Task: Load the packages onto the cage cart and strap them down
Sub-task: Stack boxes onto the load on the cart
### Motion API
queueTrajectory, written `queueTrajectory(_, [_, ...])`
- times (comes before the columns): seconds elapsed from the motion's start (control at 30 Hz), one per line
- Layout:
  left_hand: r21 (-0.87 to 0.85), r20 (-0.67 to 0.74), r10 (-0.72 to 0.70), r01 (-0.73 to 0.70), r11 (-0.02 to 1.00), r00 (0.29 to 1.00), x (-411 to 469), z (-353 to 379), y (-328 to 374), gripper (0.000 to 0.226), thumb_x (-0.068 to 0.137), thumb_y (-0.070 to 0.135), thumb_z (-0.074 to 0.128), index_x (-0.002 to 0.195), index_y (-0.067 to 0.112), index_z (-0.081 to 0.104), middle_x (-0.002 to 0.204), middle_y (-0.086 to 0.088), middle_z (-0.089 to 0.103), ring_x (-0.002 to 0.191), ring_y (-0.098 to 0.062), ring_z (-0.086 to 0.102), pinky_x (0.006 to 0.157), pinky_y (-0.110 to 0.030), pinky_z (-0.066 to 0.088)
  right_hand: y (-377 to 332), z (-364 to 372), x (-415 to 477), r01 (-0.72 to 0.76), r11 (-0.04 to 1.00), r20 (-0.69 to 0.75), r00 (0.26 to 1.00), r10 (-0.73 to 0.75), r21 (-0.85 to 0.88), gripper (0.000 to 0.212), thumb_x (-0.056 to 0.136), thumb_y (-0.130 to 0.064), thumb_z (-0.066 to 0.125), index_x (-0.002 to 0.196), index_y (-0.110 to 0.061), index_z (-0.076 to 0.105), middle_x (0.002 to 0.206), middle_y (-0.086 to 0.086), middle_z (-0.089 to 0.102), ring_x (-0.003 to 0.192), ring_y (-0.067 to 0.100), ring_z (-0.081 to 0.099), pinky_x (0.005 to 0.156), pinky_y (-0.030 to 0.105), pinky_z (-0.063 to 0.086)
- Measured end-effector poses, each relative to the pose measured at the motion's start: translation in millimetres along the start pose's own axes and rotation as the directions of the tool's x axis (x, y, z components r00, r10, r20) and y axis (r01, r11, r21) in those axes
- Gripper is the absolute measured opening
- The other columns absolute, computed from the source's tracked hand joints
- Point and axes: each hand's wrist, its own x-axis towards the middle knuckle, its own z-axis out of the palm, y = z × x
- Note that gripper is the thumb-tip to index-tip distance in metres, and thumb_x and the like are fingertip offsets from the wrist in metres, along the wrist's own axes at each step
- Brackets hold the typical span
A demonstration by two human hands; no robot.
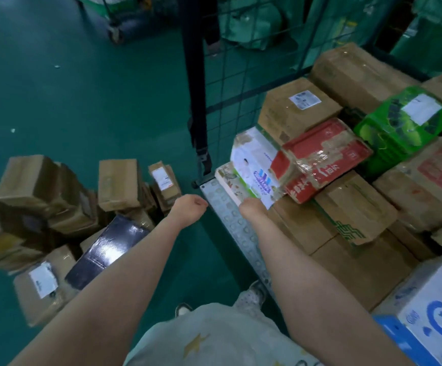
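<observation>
The cage cart (230, 215) stands at right, stacked with several cardboard boxes. My right hand (251, 207) reaches under the lower edge of a white printed package (254, 165) and holds it there, with the fingers hidden beneath. That package lies tilted at the cart's near left corner, leaning against a red taped box (320, 159). My left hand (188, 207) hangs over the floor just left of the cart's corner, fingers loosely curled and holding nothing. A black strap (198, 114) with a buckle hangs down the cart's corner post.
A pile of cardboard packages (56, 207) and a black wrapped box (106, 249) lie on the green floor at left. On the cart are a green box (399, 122) and a white-and-blue box (436, 313). A mesh wall (230, 75) closes the cart's far side. Green sacks stand behind.
</observation>
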Motion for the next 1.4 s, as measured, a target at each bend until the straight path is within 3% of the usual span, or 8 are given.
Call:
queueTrajectory(0.17, [-0.057,-0.099,-0.096,0.090,0.994,0.990,-21,-26,-53,0.031,0.096,0.014,0.043,0.114,0.011,0.068,0.128,-0.003,0.060,0.124,-0.021,0.050,0.103,-0.024,0.034,-40,42,-13,0.069,0.997,0.073,0.995,-0.067,-0.032,0.042,0.096,-0.008,0.037,0.136,0.002,0.044,0.140,0.016,0.046,0.124,0.031,0.048,0.078,0.026,0.037])
queueTrajectory(0.5, [-0.244,-0.175,-0.310,0.263,0.933,0.935,-54,-57,-141,0.029,0.096,0.017,0.047,0.118,0.009,0.065,0.126,-0.008,0.060,0.120,-0.027,0.051,0.097,-0.027,0.038,-108,104,-29,0.174,0.982,0.212,0.965,-0.156,-0.071,0.046,0.096,-0.001,0.034,0.142,-0.004,0.039,0.147,0.009,0.039,0.129,0.027,0.043,0.103,0.032,0.038])
queueTrajectory(0.63, [-0.265,-0.198,-0.366,0.310,0.913,0.909,-58,-60,-155,0.031,0.096,0.011,0.043,0.118,0.002,0.063,0.110,-0.011,0.062,0.105,-0.023,0.055,0.079,-0.020,0.041,-132,123,-22,0.207,0.969,0.275,0.947,-0.164,-0.135,0.045,0.095,-0.002,0.035,0.139,-0.005,0.042,0.143,0.009,0.042,0.126,0.027,0.045,0.100,0.032,0.039])
queueTrajectory(0.73, [-0.309,-0.214,-0.436,0.362,0.879,0.874,-55,-75,-164,0.031,0.096,0.013,0.044,0.117,0.004,0.065,0.121,-0.010,0.062,0.116,-0.028,0.055,0.094,-0.027,0.041,-156,136,-14,0.238,0.955,0.319,0.932,-0.173,-0.178,0.044,0.093,0.000,0.037,0.136,-0.004,0.046,0.140,0.010,0.046,0.123,0.029,0.048,0.099,0.033,0.041])
queueTrajectory(0.93, [-0.389,-0.276,-0.506,0.387,0.836,0.817,-44,-124,-181,0.029,0.097,0.022,0.047,0.117,0.012,0.066,0.123,-0.009,0.061,0.115,-0.025,0.054,0.094,-0.030,0.042,-216,147,7,0.342,0.917,0.363,0.897,-0.254,-0.203,0.018,0.090,0.000,0.038,0.092,-0.009,0.053,0.093,0.004,0.049,0.082,0.022,0.047,0.061,0.023,0.037])
queueTrajectory(1.07, [-0.440,-0.315,-0.538,0.382,0.813,0.782,-36,-147,-190,0.029,0.096,0.021,0.045,0.115,0.015,0.066,0.121,-0.005,0.062,0.110,-0.022,0.055,0.083,-0.026,0.042,-258,156,17,0.396,0.893,0.373,0.878,-0.301,-0.212,0.017,0.089,-0.002,0.038,0.086,-0.010,0.052,0.089,0.005,0.049,0.087,0.025,0.044,0.058,0.024,0.035])
queueTrajectory(1.23, [-0.504,-0.302,-0.589,0.399,0.766,0.749,-41,-156,-218,0.030,0.096,0.018,0.044,0.116,0.012,0.065,0.124,-0.006,0.060,0.113,-0.022,0.053,0.084,-0.024,0.038,-290,186,11,0.457,0.855,0.461,0.831,-0.312,-0.244,0.039,0.094,-0.005,0.040,0.131,-0.009,0.052,0.132,0.010,0.052,0.117,0.029,0.050,0.094,0.032,0.042])
queueTrajectory(1.4, [-0.535,-0.239,-0.669,0.480,0.695,0.704,-61,-162,-269,0.030,0.096,0.016,0.044,0.117,0.012,0.065,0.126,-0.009,0.060,0.116,-0.026,0.053,0.094,-0.029,0.040,-318,228,-1,0.483,0.831,0.520,0.802,-0.294,-0.275,0.049,0.094,-0.003,0.037,0.143,-0.012,0.042,0.145,0.008,0.042,0.127,0.027,0.042,0.099,0.032,0.039])
